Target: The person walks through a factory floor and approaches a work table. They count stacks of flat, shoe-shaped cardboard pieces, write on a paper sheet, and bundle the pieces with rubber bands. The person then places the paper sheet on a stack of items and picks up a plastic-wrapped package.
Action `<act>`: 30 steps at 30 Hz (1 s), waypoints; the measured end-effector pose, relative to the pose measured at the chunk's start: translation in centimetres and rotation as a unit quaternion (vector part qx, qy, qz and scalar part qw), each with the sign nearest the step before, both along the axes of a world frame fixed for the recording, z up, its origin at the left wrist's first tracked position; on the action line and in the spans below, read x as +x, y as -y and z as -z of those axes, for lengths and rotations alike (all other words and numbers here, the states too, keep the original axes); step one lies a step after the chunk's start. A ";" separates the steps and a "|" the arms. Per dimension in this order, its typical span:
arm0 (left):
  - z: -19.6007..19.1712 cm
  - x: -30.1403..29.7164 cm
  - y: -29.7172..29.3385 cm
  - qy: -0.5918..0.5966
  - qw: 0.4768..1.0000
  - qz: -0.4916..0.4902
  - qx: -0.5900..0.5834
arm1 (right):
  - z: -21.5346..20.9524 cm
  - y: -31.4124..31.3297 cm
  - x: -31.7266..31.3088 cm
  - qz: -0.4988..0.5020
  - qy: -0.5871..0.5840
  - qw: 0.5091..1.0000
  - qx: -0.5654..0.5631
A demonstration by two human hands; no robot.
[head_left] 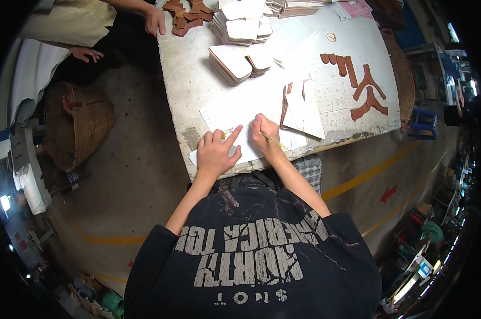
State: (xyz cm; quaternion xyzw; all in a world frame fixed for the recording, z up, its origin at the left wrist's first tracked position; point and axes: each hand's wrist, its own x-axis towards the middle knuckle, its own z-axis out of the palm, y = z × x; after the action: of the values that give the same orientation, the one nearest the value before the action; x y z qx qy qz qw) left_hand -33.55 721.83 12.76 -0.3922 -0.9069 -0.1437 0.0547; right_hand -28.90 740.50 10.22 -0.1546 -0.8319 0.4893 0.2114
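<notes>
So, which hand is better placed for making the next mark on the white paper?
Probably the right hand: its fingers already grip a thin yellowish pen over the white paper. The left hand rests spread beside it with no pen, perhaps steadying the sheet.

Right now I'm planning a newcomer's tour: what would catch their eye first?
The bare right hand probably strikes first, holding a slim yellowish pen over white paper beside the spread left hand at the white table's near edge. Then come flat brown forked pieces on the table's right and white-topped stacks beyond the hands.
</notes>
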 end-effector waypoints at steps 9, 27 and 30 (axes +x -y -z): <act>0.1 0.0 0.0 -0.005 1.000 0.002 -0.005 | 0.0 0.1 -0.1 0.016 0.004 1.000 0.017; 0.0 0.0 -0.1 -0.002 1.000 0.004 -0.003 | -0.2 -0.4 1.2 -0.032 -0.012 0.999 0.032; 0.0 0.1 0.0 0.000 1.000 0.004 -0.004 | 0.1 -0.3 1.1 -0.017 -0.019 0.999 0.041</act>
State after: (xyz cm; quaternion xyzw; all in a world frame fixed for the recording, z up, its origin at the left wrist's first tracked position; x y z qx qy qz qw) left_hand -33.48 721.87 12.75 -0.3961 -0.9059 -0.1404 0.0523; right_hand -27.75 740.78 10.13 -0.1228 -0.8495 0.4611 0.2249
